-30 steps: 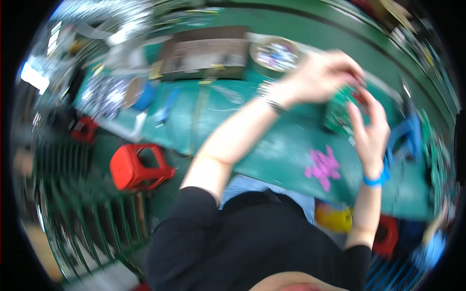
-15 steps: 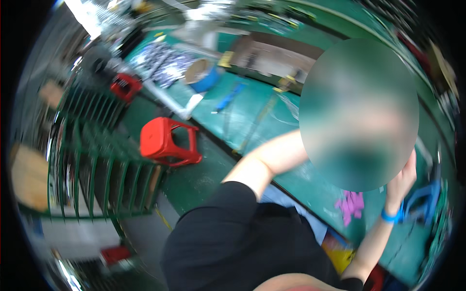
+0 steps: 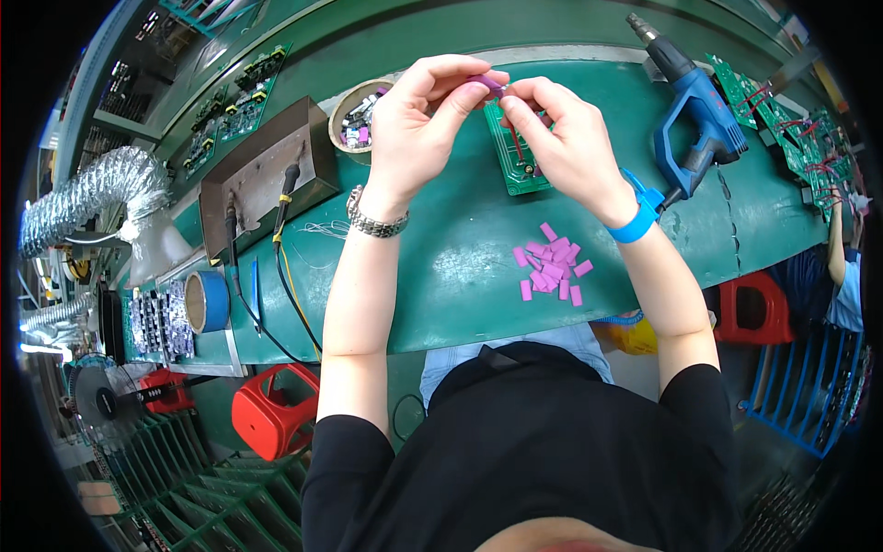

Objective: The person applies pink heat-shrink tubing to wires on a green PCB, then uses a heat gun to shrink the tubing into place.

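Observation:
My left hand (image 3: 416, 133) is closed in a pinch on a short purple sleeve (image 3: 487, 85), which looks like heat-shrink tubing. Its fingertips meet those of my right hand (image 3: 572, 138), also pinched, at the sleeve's other end; what the right fingers grip there is too small to make out. Just below them lies a green circuit board (image 3: 517, 164) with red wire on it, partly covered by my right hand. Closer to me, a loose pile of purple sleeves (image 3: 554, 267) rests on the green mat (image 3: 451, 267).
A blue heat gun (image 3: 692, 115) lies at right, near wired circuit boards (image 3: 793, 138). At left are a metal tray (image 3: 262, 170), two soldering irons (image 3: 287, 189), a ring-shaped container (image 3: 337, 120) of small parts and a blue tape roll (image 3: 213, 302). Another person's arm (image 3: 836, 244) shows far right.
The view has swung from the bench's left side to face my hands, now sharp at the top centre. Earlier a blurred patch hid most of both hands.

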### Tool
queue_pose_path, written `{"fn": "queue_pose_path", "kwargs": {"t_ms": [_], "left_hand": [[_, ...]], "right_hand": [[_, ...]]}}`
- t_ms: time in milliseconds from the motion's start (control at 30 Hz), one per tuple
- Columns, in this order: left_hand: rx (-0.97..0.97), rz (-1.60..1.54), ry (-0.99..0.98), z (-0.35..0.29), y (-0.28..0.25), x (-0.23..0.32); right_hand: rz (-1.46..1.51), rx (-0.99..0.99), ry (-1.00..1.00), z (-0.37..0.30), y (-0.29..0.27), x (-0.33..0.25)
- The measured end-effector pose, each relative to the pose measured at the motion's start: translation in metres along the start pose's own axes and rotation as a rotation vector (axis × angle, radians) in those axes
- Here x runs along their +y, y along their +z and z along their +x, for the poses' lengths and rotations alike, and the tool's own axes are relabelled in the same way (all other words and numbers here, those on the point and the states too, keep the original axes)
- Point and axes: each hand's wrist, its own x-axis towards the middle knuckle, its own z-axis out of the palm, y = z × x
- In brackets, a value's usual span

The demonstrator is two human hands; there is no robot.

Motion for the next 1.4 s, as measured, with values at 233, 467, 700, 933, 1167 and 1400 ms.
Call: {"fn": "queue_pose_path", "kwargs": {"t_ms": [233,467,700,933,1167,1400], "left_hand": [[0.031,-0.059,-0.035,-0.002,0.000,0.002],[0.041,-0.011,0.007,-0.001,0.000,-0.001],[0.055,-0.074,0.001,0.002,0.002,-0.005],[0.079,0.161,0.083,0.002,0.001,0.002],[0.056,0.547,0.210,-0.002,0.006,0.011],[-0.035,0.873,0.490,0.010,0.006,0.021]], "right_hand": [[0.072,-0.051,0.069,0.001,0.000,-0.001],[0.090,-0.065,0.097,0.002,0.000,-0.002],[0.089,-0.051,0.093,0.006,0.001,0.003],[0.030,0.018,0.006,0.007,0.001,-0.003],[-0.100,0.036,-0.068,-0.001,-0.001,0.002],[-0.031,0.097,-0.152,0.002,-0.003,0.001]]}}
